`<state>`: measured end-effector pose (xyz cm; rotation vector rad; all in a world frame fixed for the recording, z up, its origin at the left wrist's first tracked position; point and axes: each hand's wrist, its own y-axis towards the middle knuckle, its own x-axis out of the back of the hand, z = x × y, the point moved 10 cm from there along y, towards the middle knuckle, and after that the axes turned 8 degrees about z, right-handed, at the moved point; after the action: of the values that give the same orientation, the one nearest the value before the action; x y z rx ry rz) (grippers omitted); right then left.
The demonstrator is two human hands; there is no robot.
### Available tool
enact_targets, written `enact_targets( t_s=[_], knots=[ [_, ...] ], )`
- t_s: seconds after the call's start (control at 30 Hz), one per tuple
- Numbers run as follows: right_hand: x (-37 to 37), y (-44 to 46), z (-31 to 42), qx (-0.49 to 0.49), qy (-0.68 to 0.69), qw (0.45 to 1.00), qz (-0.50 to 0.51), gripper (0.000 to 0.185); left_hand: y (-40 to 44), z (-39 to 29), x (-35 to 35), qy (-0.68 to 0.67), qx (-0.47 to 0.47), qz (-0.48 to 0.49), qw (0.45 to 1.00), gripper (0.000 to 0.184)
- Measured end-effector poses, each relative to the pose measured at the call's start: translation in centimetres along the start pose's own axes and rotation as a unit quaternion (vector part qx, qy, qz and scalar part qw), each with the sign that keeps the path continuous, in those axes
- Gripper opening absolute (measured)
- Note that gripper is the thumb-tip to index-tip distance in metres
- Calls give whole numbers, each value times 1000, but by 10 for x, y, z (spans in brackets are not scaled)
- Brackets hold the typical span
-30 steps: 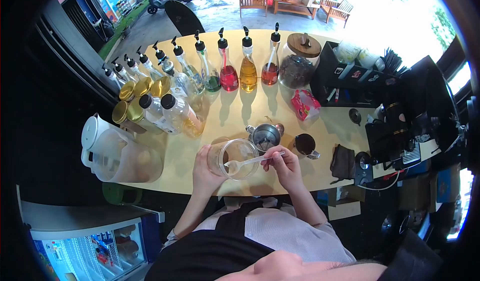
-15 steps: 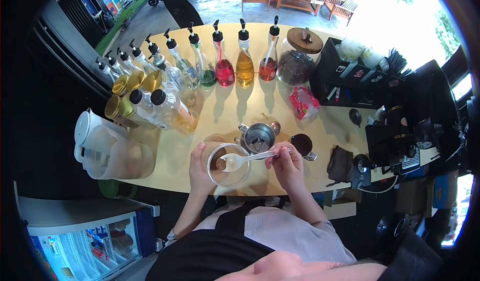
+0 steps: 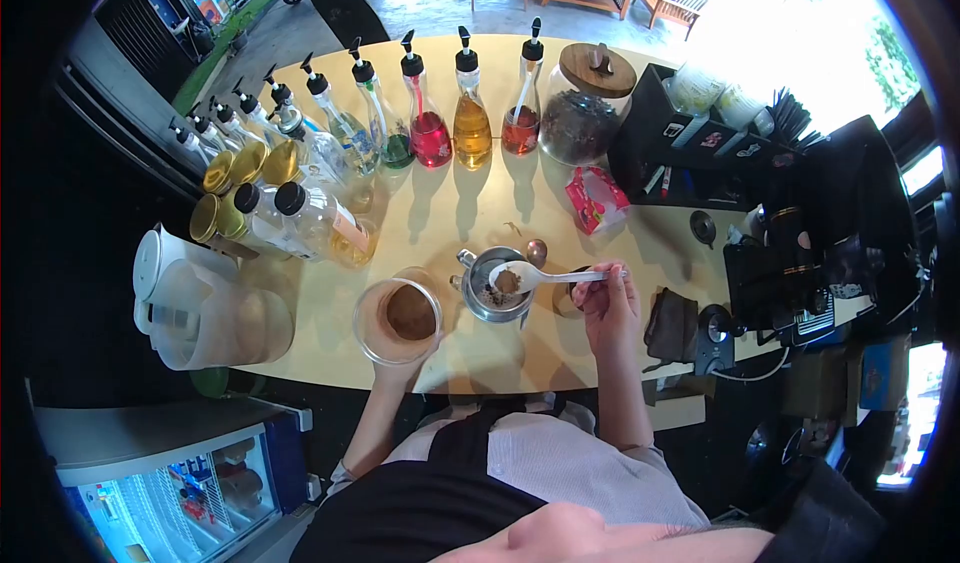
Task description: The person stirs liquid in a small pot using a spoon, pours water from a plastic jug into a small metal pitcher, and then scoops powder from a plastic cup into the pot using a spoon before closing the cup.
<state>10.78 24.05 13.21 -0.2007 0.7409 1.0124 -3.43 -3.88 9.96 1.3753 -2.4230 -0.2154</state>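
My left hand holds a clear jar tilted toward me, with brown powder inside; most of its fingers are hidden behind the jar. Between thumb and fingers, my right hand grips the handle of a white plastic spoon. Brown powder heaps in the spoon's bowl, which hangs over a metal pitcher. Dark specks lie inside this pitcher. A small round metal spoon is just behind it. Beside my right hand is a dark cup, partly covered by my fingers.
Several pump bottles of coloured syrup line the table's far edge, beside a wooden-lidded jar. A pink packet lies nearer. Plastic jugs stand left; a black organiser and a dark cloth are at right.
My right hand has moved right, carrying the spoon from the jar to above the metal pitcher, now with brown powder in it. The jar has shifted left with my left hand. The view has shifted slightly.
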Motion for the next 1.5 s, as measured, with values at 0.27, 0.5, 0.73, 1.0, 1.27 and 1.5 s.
enact_targets(
  t_s=[0.27,0.5,0.73,1.0,1.27,1.5],
  knots=[
    [10,2,-10,-15,-53,998,-23,23,7,4,-1,15,-14,-14,1000,93],
    [15,6,-10,-25,-61,997,-30,22,15,5,0,33,-24,-19,999,97],
    [14,16,-15,-33,-22,999,-22,20,24,15,1,36,3,-15,999,97],
    [13,24,-13,-20,-48,997,-52,20,36,14,1,51,5,-13,999,95],
    [16,30,-19,-16,0,1000,-25,20,40,16,-1,51,-30,-21,998,93],
    [15,32,-20,-2,9,1000,-19,20,46,12,-6,23,-20,-7,999,94]
  ],
)
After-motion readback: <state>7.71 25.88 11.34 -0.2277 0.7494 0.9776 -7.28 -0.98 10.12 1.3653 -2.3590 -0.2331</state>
